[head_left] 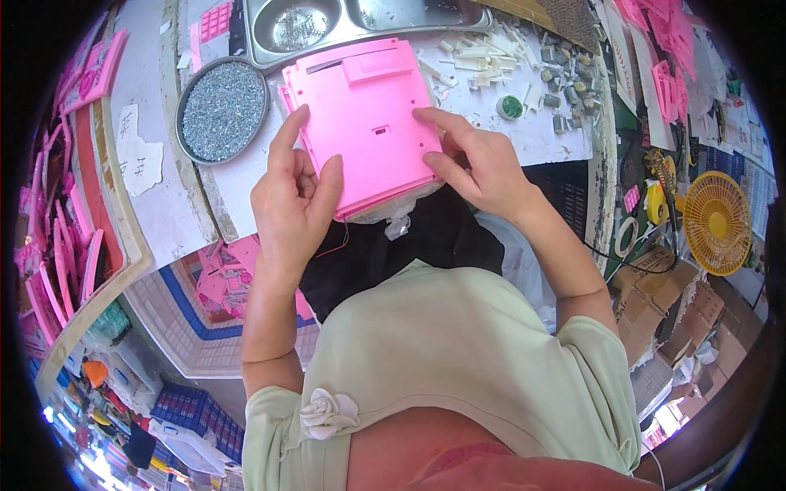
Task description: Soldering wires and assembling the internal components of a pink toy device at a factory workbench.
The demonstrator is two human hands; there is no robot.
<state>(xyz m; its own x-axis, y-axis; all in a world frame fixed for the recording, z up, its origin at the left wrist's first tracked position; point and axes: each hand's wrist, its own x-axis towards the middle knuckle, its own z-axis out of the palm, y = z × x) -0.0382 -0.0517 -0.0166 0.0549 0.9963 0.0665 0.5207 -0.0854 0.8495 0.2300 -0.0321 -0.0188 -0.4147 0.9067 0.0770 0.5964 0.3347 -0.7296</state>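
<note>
A flat pink plastic housing [360, 135] lies tilted at the front edge of the worktable, its panel side up. It has a raised block near the top, a small slot in the middle and small holes along the right side. My left hand [293, 192] grips its left edge, with index finger and thumb against the side. The right edge sits against the index finger and thumb of my right hand [483, 164]. Crumpled clear plastic [399, 222] shows below the housing, and a thin red wire [344, 237] hangs from its lower left corner.
A round bowl of small screws [223, 110] stands left of the housing, with a metal compartment tray [377, 31] behind. White plastic pieces [483, 59], metal motors [565, 90] and a small green-filled cup [509, 107] lie right. A crate [192, 331] holds pink parts; a yellow fan [717, 221] stands far right.
</note>
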